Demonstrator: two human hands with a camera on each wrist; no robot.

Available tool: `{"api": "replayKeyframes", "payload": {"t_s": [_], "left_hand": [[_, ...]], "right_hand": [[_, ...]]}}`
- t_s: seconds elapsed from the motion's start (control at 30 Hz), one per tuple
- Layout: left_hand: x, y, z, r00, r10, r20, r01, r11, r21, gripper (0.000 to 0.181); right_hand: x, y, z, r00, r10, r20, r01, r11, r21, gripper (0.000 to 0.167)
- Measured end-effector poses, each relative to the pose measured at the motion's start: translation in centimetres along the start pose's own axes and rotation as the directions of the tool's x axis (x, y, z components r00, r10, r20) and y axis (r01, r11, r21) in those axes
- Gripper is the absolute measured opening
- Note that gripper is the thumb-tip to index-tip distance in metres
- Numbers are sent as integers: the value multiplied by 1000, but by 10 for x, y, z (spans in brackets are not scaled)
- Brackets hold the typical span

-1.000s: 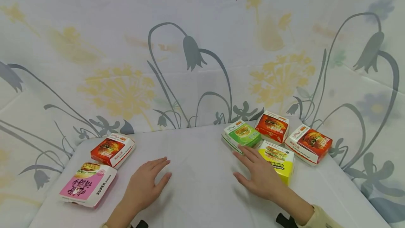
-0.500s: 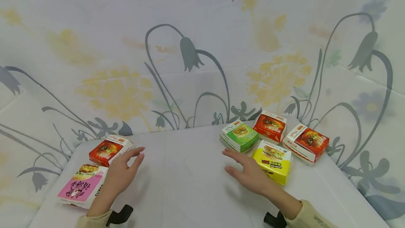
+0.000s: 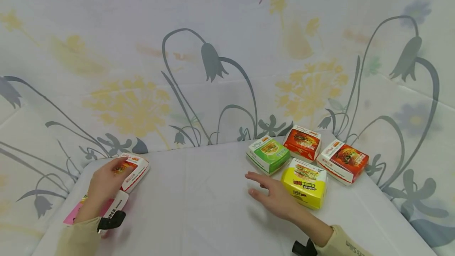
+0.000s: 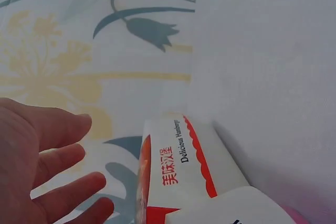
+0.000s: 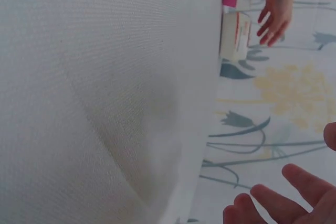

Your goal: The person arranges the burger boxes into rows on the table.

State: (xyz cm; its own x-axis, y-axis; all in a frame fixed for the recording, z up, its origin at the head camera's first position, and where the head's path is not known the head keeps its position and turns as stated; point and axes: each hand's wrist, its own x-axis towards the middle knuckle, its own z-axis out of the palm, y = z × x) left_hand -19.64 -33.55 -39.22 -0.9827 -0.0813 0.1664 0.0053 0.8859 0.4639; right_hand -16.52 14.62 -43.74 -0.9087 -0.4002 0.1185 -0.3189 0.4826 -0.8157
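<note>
At the left my left hand (image 3: pixel 104 185) hovers over two burger boxes, with its fingers apart and nothing between them. The left wrist view shows a gap between the fingers and the red and white burger box (image 4: pixel 184 166). The pink burger box (image 3: pixel 72 213) lies nearer me, partly hidden under the wrist. My right hand (image 3: pixel 275 196) hangs above the table with fingers loosely extended, holding nothing. Just right of it sits the yellow burger box (image 3: pixel 305 183). Behind the fingertips lies the green burger box (image 3: pixel 269 154).
Two more red burger boxes stand at the back right, one red box (image 3: pixel 302 142) behind the yellow one and another red box (image 3: pixel 344 161) to its right. A white cloth covers the table (image 3: pixel 199 208). Flower-printed fabric (image 3: pixel 220 70) hangs behind it.
My left hand has moved left from the middle of the table to above the red and pink boxes. The right hand has shifted slightly left. The boxes keep their places.
</note>
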Motion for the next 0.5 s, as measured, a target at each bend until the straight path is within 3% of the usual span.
{"api": "replayKeyframes", "payload": {"t_s": [0.23, 0.5], "left_hand": [[10, -14, -2, 995, -24, 101, 24, 1000, 2, 61], [16, -20, 0, 963, -146, 226, 126, 987, 98, 71]], "right_hand": [[0, 0, 0, 1000, 3, 6, -3, 1000, 3, 43], [2, 4, 1, 1000, -10, 10, 10, 1000, 4, 41]]}}
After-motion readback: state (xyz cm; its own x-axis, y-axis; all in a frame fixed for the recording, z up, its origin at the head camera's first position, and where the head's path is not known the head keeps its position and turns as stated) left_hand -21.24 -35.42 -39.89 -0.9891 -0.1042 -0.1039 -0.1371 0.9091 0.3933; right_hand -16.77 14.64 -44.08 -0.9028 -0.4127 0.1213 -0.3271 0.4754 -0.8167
